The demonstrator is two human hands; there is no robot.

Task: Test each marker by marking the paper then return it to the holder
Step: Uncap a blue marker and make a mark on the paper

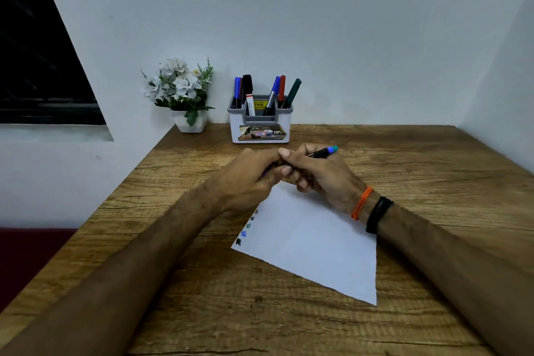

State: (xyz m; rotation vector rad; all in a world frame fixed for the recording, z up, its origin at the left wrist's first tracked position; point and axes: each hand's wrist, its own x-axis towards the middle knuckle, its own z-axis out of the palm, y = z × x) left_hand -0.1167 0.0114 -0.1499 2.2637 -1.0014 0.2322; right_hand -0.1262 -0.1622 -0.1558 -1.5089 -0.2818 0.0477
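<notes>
Both my hands meet above the far corner of a white sheet of paper [312, 240] on the wooden table [419, 170]. My right hand [315, 173] grips a dark marker [323, 152] whose blue-green end sticks out to the right. My left hand [254, 175] curls round the marker's other end, which is hidden between the fingers. Small colour marks [245, 233] run along the paper's left edge. The white and grey holder [260, 127] stands at the back by the wall with several markers [276, 92] upright in it.
A small white pot of artificial white flowers [183, 95] stands left of the holder at the table's back corner. White walls close in behind and on the right. The table's left edge runs diagonally, with a dark red surface [31, 254] below it.
</notes>
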